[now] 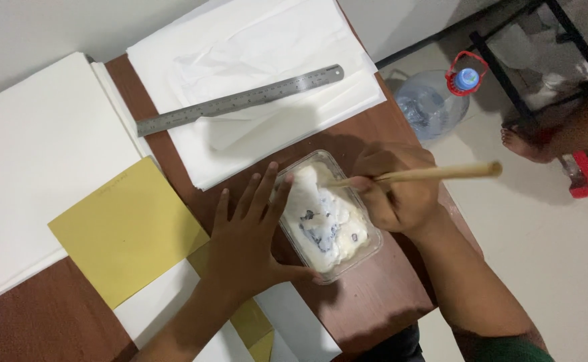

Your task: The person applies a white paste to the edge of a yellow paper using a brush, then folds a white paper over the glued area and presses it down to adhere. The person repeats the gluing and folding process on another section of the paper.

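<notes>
From the head camera, a clear plastic tub (327,214) of white paste flecked with dark specks sits on the brown table (368,302), near the right edge. The left hand (244,234) lies flat and open beside it, fingers spread, thumb touching the tub's near corner and fingertips against its left wall, gripping nothing. The right hand (394,191) is closed around a wooden stick (421,174), whose tip is in the paste (the handle points right, over the floor). Left of the hands lies a yellow card (123,231) over white sheets (32,167). Farther off, a steel ruler (240,100) rests slantwise on folded white paper (254,53). On the floor at far right stands a clear water jug (431,100) with a blue cap and red handle.
</notes>
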